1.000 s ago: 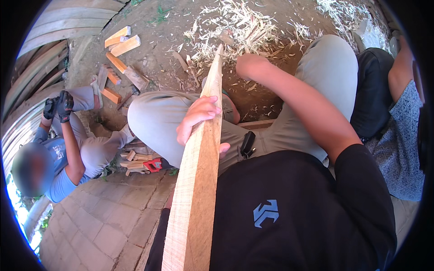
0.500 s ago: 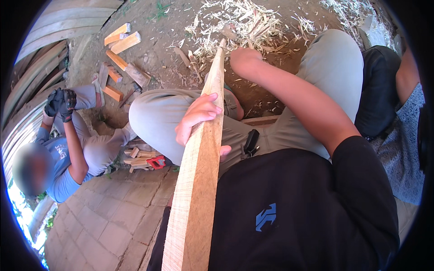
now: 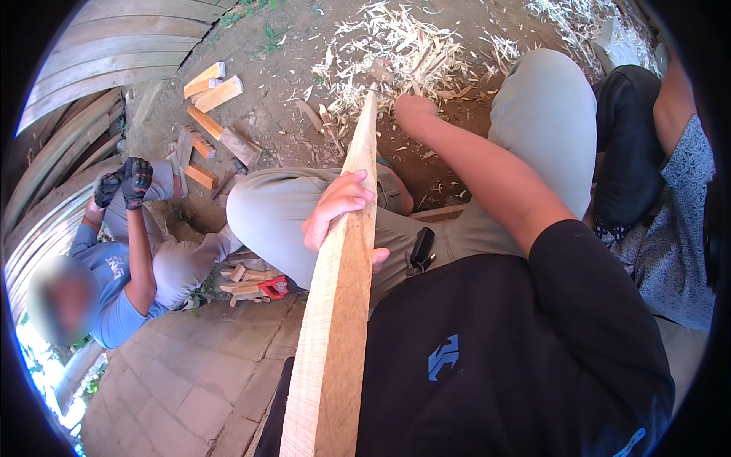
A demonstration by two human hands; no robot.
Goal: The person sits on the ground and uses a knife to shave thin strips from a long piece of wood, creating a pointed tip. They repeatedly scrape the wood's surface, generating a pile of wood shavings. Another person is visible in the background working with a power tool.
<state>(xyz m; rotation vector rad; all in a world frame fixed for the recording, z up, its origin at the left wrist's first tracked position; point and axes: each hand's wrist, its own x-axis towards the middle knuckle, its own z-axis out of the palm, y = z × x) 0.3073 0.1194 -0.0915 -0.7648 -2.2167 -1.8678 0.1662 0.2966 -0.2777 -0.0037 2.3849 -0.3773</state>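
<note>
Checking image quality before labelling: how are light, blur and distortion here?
Head view: hard sunlight on the wood shavings, deep shade at the black fisheye rim; the plank in the left hand is sharp; the right hand slightly soft; a co-worker's face deliberately blurred.

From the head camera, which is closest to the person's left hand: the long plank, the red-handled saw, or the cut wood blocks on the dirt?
1. Long plank: gripped by the left hand.
2. Red-handled saw: lower left, by the paving.
3. Cut wood blocks: far upper left on the dirt.

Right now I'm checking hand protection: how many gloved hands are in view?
2, both on the seated co-worker at left: black gloves and, raised together. The plank holder's hands are bare. Others may be hidden.
</note>
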